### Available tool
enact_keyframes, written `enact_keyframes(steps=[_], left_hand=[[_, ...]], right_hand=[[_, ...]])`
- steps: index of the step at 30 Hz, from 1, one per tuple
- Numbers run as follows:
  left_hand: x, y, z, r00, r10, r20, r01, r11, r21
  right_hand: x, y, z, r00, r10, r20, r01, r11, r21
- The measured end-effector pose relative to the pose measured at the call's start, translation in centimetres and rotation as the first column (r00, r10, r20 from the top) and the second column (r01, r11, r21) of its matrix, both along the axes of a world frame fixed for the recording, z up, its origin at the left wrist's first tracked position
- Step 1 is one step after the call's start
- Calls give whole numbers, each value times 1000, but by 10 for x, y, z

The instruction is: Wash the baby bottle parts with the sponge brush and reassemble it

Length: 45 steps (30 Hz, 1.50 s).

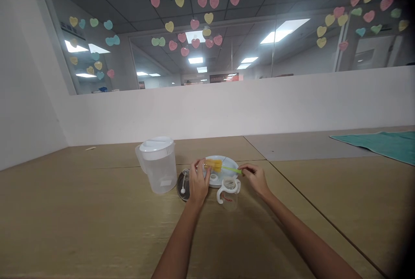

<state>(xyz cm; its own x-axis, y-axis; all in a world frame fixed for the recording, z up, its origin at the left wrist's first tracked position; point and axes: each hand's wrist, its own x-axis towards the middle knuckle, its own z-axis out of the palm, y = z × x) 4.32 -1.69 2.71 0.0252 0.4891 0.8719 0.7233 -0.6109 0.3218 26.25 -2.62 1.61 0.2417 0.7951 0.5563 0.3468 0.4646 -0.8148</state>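
My left hand (199, 179) is closed round a clear piece that looks like a bottle cap, partly hidden by the fingers. The yellow sponge head of a bottle brush (216, 165) is at this piece, its end apparently inside. In my right hand (256, 177), the fingertips pinch the end of the brush's thin green handle. Both hands are over a pale blue-white plate (231, 165). A white ring (213, 177) rests on the plate. Just in front stands a clear baby bottle (229, 200) with white side handles and an uncovered top.
A translucent pitcher (161, 171) with a white lid stands to the left. Beside my left hand sits a dark round dish (180, 192) with a white weighted straw (183, 184). A green cloth (382, 144) lies far right, and a white wall (201, 114) rises behind the table.
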Motion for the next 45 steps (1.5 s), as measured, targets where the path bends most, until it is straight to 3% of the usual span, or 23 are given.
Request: enact_keyframes(steps=[3, 8, 11, 16, 23, 32, 37, 40, 45], left_hand=[[-8, 6, 2, 988, 137, 69, -141, 989, 53], [-27, 19, 3, 955, 240, 176, -236, 971, -43], [-34, 24, -3, 946, 290, 148, -268, 952, -150], [-36, 30, -14, 915, 404, 14, -377, 867, -327], [-39, 36, -18, 954, 291, -75, -291, 836, -465], [-45, 41, -24, 966, 216, -140, -257, 828, -498], [-43, 38, -19, 958, 174, -227, -259, 867, -426], [-40, 33, -10, 967, 200, -156, -242, 910, -335], [-21, 20, 1, 993, 7, -120, -32, 977, -212]], right_hand=[[2, 2, 0, 995, -82, 56, 82, 997, -3], [6, 0, 4, 984, -167, 57, 169, 985, -25], [7, -1, 5, 983, -177, 51, 178, 984, -27], [7, 0, 5, 985, -171, 40, 171, 985, -19], [8, 2, 3, 983, -171, 60, 173, 984, -34], [8, 1, 4, 981, -180, 69, 183, 983, -32], [8, 1, 4, 980, -183, 77, 186, 982, -35], [9, 2, 5, 972, -208, 106, 213, 976, -39], [16, -1, 9, 879, -331, 344, 387, 916, -107]])
